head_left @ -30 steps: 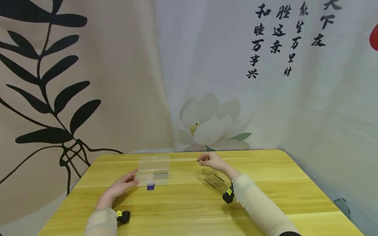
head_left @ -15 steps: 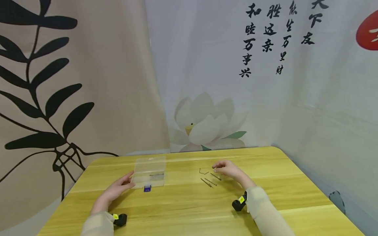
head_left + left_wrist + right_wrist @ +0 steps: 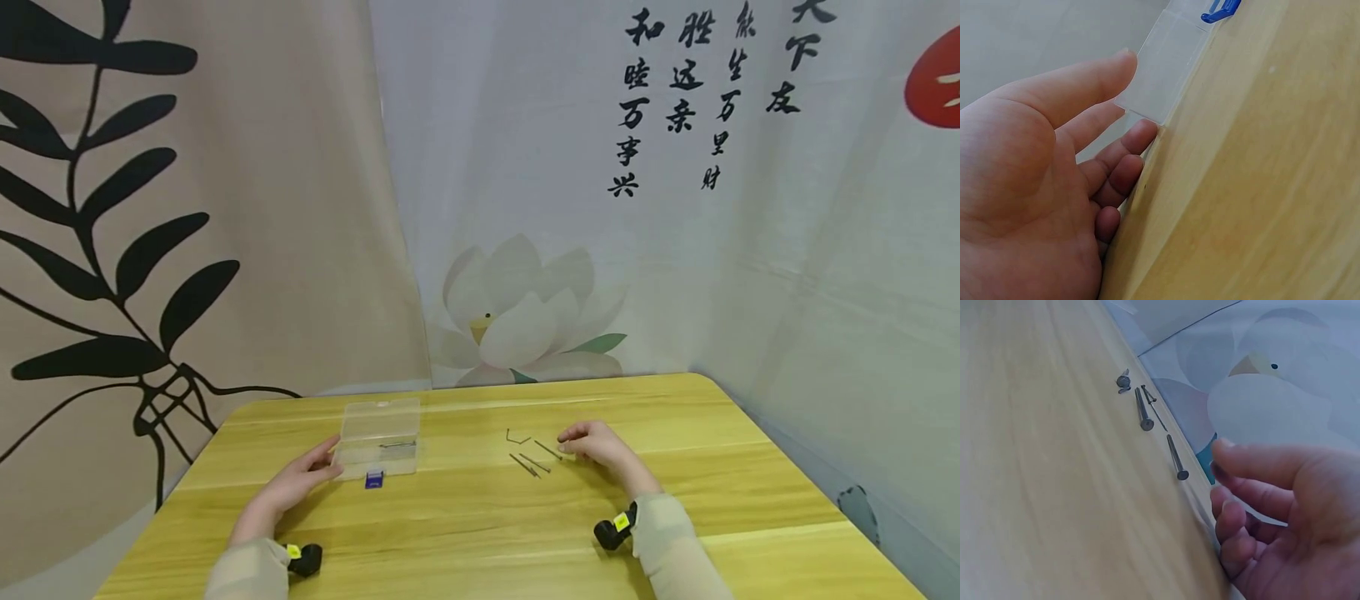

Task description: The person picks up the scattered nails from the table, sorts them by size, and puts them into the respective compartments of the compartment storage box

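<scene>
My left hand (image 3: 303, 479) holds the left side of an open clear plastic box (image 3: 375, 465) lying on the table. In the left wrist view, the thumb (image 3: 1107, 75) rests at the box's front corner, with fingers behind its side. A blue latch (image 3: 374, 479) juts from the box's front, and thin nails (image 3: 397, 444) lie inside. My right hand (image 3: 600, 446), fingers loosely bent, hovers beside the rightmost loose nail (image 3: 548, 450); nothing shows between thumb and fingers. Several more nails (image 3: 535, 463) lie to its left, with a bent nail (image 3: 517, 438) behind them.
The yellow wood-grain table (image 3: 465, 533) ends at a far edge close behind the box. Behind it hangs a printed cloth (image 3: 510, 208) with a plant, a lotus and writing. Each wrist carries a small black camera (image 3: 613, 533).
My right hand has moved right and a little toward me, from beyond the nails to beside the rightmost one. The left hand stays at the box. The head view has shifted slightly.
</scene>
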The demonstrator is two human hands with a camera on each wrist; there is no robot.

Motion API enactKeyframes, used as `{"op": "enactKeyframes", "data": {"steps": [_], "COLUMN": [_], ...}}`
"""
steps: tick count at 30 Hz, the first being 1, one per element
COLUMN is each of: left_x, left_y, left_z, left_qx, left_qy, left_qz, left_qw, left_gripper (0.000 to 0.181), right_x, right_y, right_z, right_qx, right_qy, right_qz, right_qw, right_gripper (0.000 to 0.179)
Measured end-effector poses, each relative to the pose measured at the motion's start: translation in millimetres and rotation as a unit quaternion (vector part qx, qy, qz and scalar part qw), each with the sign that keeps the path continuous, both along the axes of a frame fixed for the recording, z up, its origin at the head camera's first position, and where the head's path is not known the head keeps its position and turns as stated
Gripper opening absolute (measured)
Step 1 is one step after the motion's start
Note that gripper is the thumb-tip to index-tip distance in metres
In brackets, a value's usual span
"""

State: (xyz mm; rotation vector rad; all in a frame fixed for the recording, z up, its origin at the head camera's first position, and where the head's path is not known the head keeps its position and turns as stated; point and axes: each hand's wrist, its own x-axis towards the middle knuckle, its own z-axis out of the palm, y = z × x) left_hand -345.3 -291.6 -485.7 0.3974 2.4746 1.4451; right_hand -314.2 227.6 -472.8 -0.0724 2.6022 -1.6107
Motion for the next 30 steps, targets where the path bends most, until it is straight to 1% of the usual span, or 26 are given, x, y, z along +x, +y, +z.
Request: {"op": "enactKeyframes", "data": {"steps": [4,6,9,16,21,27,30], "left_x": [-0.2,0.0,-0.1,0.1,-0.2,0.3,0.2], "left_y": [0.9,1.1,1.0,1.2,1.3,0.5,0.4], "left_z": [1.4,1.9,2.0,0.1,0.0,0.6,1.6], "left_qx": [-0.003,-0.001,-0.002,-0.010,-0.009,-0.024,-0.025], "left_qy": [0.005,0.005,0.007,0.010,0.006,0.022,0.021], "left_qz": [0.001,0.001,0.001,0.012,0.011,0.014,0.016], "left_qw": [1.0000,1.0000,1.0000,0.9998,0.9999,0.9994,0.9994], "left_gripper": [0.072,0.072,0.072,0.072,0.072,0.071,0.071], "right_x": [1.8,2.6,3.6,4.7,6.0,7.9,7.9], "right_y": [-0.4,-0.8,-1.7,-3.8,-8.1,-13.0,-14.4], "right_z": [-1.8,-3.0,-3.7,-2.1,-1.0,-1.3,-1.7], "right_qx": [0.034,0.043,0.052,0.064,0.083,0.111,0.119], "right_qy": [0.007,0.009,0.012,0.027,0.030,0.027,0.023], "right_qz": [-0.006,-0.006,-0.005,-0.005,-0.024,-0.047,-0.057], "right_qw": [0.9994,0.9990,0.9986,0.9976,0.9958,0.9923,0.9910], "right_gripper": [0.021,0.020,0.019,0.021,0.018,0.012,0.010]}}
